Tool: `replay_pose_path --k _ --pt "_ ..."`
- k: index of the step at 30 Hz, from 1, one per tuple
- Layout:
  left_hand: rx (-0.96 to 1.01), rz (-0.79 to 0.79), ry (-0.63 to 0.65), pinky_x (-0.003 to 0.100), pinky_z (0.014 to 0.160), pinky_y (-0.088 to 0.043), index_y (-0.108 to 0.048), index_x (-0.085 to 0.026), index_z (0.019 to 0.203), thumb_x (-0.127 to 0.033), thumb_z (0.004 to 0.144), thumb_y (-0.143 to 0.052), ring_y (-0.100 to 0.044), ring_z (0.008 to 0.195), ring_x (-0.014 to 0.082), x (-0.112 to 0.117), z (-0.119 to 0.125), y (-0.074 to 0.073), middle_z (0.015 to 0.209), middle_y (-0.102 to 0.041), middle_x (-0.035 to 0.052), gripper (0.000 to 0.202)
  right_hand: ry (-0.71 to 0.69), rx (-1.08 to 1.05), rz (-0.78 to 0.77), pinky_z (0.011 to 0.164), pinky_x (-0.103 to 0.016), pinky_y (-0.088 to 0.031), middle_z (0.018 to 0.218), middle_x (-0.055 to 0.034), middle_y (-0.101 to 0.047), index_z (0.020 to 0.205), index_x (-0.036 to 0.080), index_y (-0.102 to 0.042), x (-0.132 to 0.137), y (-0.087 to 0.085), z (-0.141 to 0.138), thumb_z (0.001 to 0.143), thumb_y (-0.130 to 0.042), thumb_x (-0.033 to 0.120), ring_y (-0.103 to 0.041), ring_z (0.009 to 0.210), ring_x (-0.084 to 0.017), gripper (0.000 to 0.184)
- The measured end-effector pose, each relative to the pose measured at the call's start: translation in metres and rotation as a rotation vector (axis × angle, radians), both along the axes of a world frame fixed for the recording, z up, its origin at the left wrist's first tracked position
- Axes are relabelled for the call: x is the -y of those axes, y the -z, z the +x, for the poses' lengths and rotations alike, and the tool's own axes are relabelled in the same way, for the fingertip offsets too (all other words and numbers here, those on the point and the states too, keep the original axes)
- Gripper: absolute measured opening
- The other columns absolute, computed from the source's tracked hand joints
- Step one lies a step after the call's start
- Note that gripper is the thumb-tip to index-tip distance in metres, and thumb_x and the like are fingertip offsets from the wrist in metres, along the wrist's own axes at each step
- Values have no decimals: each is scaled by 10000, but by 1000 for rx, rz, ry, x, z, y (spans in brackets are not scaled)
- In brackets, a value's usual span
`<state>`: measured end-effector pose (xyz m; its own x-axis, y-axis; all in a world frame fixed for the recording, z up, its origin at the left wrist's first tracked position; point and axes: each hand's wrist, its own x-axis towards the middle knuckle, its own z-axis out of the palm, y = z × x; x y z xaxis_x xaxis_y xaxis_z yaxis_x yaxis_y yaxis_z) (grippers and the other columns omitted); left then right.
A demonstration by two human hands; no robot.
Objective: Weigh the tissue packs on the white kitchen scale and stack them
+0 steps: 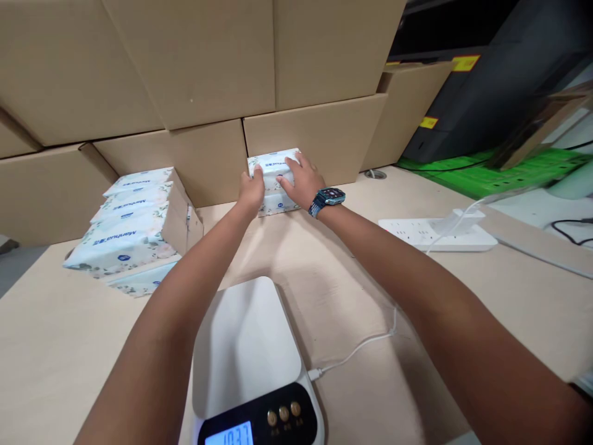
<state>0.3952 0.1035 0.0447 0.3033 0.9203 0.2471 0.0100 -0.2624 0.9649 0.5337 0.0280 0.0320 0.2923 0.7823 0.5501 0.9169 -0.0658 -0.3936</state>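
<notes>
Both my arms reach far forward over the table. My left hand (251, 190) and my right hand (300, 179) grip a small stack of white tissue packs (273, 162) that stands against the wall of cardboard boxes (185, 68). The left hand's fingers curl over the stack's left end. The right hand lies over its top and right side, with a blue watch (328, 199) on that wrist. Close to me sits a white kitchen scale (245, 346) with nothing on its plate and a lit blue display (231, 434).
Several more tissue packs (125, 238) lie in an opened cardboard carton (178, 216) at the left. A white cable (361, 346) runs from the scale toward a white power strip (435, 232) at the right. Green mats (500, 170) and black equipment (486, 80) stand beyond.
</notes>
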Motion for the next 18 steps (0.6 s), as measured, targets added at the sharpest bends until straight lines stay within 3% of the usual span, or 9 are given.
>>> replay_pose_path --k 2,5,8,11,14,18 --pt "-33 181 -19 528 1403 -127 -441 -168 1568 -564 1046 -588 -185 1718 327 25 -4 -4 1789 -327 179 671 8 -19 -16 1292 -657 -366 1741 -202 -407 1594 152 -522 2 0 1 1039 -558 458 -446 1570 -434 634" --pt "-69 550 211 471 1422 -70 -341 -215 1654 -582 1048 -561 -111 1735 288 87 -28 -13 1836 -235 105 742 15 -45 -53 1300 -624 -363 1752 -192 -394 1594 146 -518 8 -3 -2 1029 -571 421 -430 1586 -420 630" --pt "-152 747 390 556 1416 -127 -272 -319 1702 -564 1092 -467 -87 1728 303 166 -83 -20 1841 -238 36 686 8 -66 -72 1293 -602 -373 1754 -180 -396 1593 150 -520 17 -4 -8 1035 -540 434 -446 1577 -426 627" --pt "-282 838 415 561 1400 -250 -129 -390 1745 -390 1089 -533 -150 1716 293 229 -164 -12 1856 -148 17 770 21 -65 -74 1297 -644 -341 1747 -231 -388 1576 87 -538 21 -2 -14 1018 -541 393 -411 1590 -469 636" --pt "-385 825 254 600 1376 -309 -123 -438 1746 -376 1041 -621 -175 1708 323 247 -244 9 1850 -147 -14 866 40 -56 -96 1284 -678 -344 1736 -253 -398 1557 67 -561 18 -1 -14 973 -568 295 -419 1578 -488 627" --pt "-413 795 -135 639 1385 -214 -198 -436 1729 -428 1094 -531 -107 1721 331 213 -311 32 1862 -106 19 718 58 -91 -128 1284 -620 -371 1739 -230 -406 1550 96 -576 10 -1 -11 897 -583 192 -445 1571 -441 660"
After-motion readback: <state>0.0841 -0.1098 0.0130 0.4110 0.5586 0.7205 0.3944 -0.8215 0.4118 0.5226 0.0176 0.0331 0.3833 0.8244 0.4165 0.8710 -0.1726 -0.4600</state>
